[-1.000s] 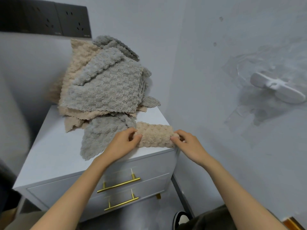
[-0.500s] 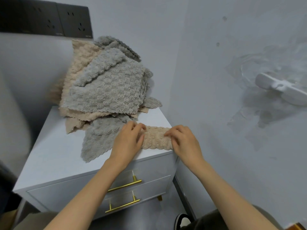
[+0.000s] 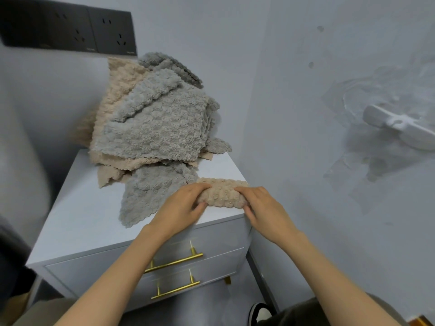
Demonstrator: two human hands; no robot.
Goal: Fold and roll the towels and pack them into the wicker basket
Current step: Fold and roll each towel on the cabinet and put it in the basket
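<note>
— Since half a second back, both grips have closed in over the towel, and it has gone from a flat strip to a fatter roll.

— What are they holding right now?

— My left grip (image 3: 186,208) has its fingers curled over the left end of the nubbly beige towel roll (image 3: 222,196), thumb tucked on the near side. My right grip (image 3: 261,208) wraps the right end the same way. Holding both ends should keep the roll even, I judge, instead of coning.

— Where does it sit?

— On the front right corner of the white two-drawer counter (image 3: 82,208), lying along the front edge, just short of the lip. The flat grey scalloped towel (image 3: 150,194) lies just beside its left end, and the heaped pile of grey and beige towels (image 3: 153,128) leans behind, against the back wall.

— Room to move?

— Tight. The pale side wall (image 3: 294,114) is just beside the right end, and the drop is at the near edge. Bare top lies to the left. No wicker basket is in view, so I can't say which way to carry.
</note>
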